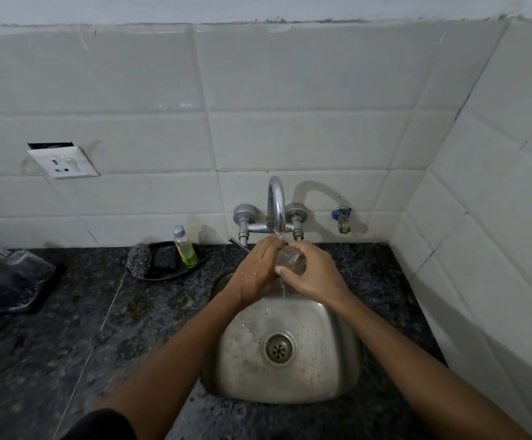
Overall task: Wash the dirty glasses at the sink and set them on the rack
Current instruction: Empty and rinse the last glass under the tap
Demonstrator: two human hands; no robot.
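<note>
A clear drinking glass (291,261) is held under the running chrome tap (276,204), above the steel sink (331,369). My right hand (313,271) wraps round the glass from the right. My left hand (259,269) is against the glass's left side, fingers curled at its mouth. Water falls from the spout onto the glass and runs down into the basin. Far left on the counter, a dark rack (40,300) holds several upturned clear glasses (10,265).
A black soap tray (166,274) left of the tap carries a steel scrubber (139,260), a dark sponge (164,261) and a bottle of green liquid (184,247). Dark granite counter (83,328) surrounds the sink. A tiled wall (480,249) rises close on the right. A socket (63,162) sits on the back wall.
</note>
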